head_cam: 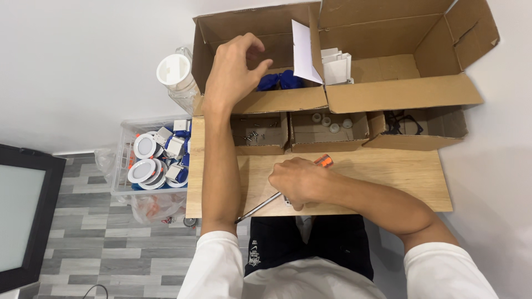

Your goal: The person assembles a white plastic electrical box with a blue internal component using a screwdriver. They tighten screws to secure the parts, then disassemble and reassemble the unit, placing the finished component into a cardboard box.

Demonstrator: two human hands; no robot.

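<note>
Wooden surface (pixel 388 177), light grain, narrow, set against a white wall. Two big brown cardboard boxes at its far edge, flaps open: left box (pixel 221 33) holds blue pieces (pixel 280 81) and a white card (pixel 305 52) leaning on the divider; right box (pixel 410 91) holds white ribbed plastic parts (pixel 337 67). Three small open cardboard trays in front: left tray (pixel 259 147) with small metal screws, middle tray (pixel 327 145) with small white round pieces, right tray (pixel 426 141) with black wire bits. Clear plastic crate (pixel 124 166) left of the surface, off its edge, full of round white downlights (pixel 145 147) with orange clips and blue parts. Clear jar with white lid (pixel 173 70) just behind the crate. Left hand (pixel 235 69) over the left box, fingers curled loosely, holding nothing visible. Right hand (pixel 299 181) clenched on a screwdriver (pixel 260 206) near the surface's front edge; orange handle end at the hand's far side, metal shaft pointing toward the left forearm. Small white part under the right hand, mostly hidden.
</note>
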